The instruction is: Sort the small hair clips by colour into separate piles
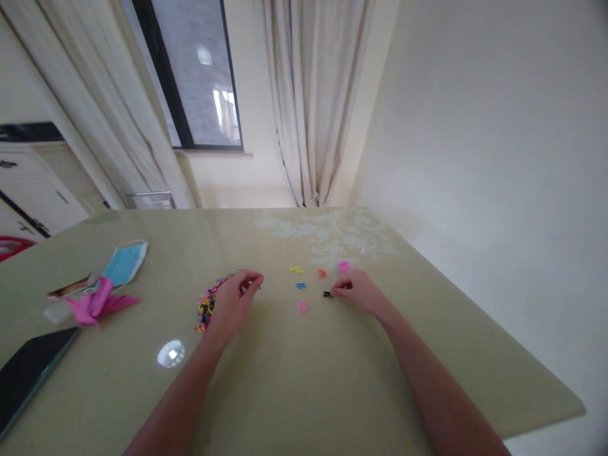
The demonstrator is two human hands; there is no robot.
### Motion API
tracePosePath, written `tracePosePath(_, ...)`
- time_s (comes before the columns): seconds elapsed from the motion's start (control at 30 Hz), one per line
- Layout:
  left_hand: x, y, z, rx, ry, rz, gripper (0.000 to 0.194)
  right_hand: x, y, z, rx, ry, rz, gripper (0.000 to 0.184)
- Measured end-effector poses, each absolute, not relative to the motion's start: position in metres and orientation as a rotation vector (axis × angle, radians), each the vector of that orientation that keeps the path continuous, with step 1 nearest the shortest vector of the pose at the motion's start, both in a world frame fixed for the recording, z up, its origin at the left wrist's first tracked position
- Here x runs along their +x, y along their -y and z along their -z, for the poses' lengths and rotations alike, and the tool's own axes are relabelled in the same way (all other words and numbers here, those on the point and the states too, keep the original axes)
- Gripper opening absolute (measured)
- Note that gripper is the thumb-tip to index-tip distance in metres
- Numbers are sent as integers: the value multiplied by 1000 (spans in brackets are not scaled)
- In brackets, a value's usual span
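Observation:
My left hand (pixel 239 297) hovers at the right side of a heap of tiny multicoloured bands (pixel 207 308), which look like small elastic hair ties. Its thumb and fingers are pinched together; what they hold, if anything, is too small to make out. Further right, my right hand (pixel 360 291) has its fingertips closed at a small cluster of black bands (pixel 327 294) on the table. Between the hands lie little groups of yellow bands (pixel 296 269), blue bands (pixel 301 286), pink bands (pixel 303 306) and red-orange bands (pixel 322 273). A bright pink ring-like piece (pixel 344 266) sits just behind my right hand.
The pale green table (pixel 294 386) meets a white wall on the right. At left are a blue face mask (pixel 124 263), a pink folded-paper shape (pixel 101 303), a narrow brown packet (pixel 71 287) and a dark phone or tablet (pixel 33 370). A shiny round spot (pixel 171 353) lies left of my left forearm.

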State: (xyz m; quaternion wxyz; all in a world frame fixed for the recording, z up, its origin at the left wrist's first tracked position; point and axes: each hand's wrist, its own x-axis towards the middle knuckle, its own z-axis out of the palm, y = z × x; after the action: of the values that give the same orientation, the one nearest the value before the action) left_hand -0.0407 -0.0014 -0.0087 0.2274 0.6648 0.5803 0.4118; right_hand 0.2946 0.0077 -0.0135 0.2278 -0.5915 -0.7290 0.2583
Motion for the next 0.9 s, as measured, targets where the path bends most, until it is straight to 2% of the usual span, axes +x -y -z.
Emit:
tracePosePath(0.17,-18,14,4,1496,-1180,-1278,36,282,4,1,-1408,1972,-645,22)
tracePosePath(0.37,1,25,7,1316,-1046,-1113,38,228,31,-3,-1178,1808,-789,34)
tracePosePath(0.6,8,27,15,1304,-963,-1041,33,218,35,3,-1142,1800,-828,26)
tracePosePath(0.9,16,31,16,1406,-957,-1014,30,221,35,-2,-1123,1850,-813,27)
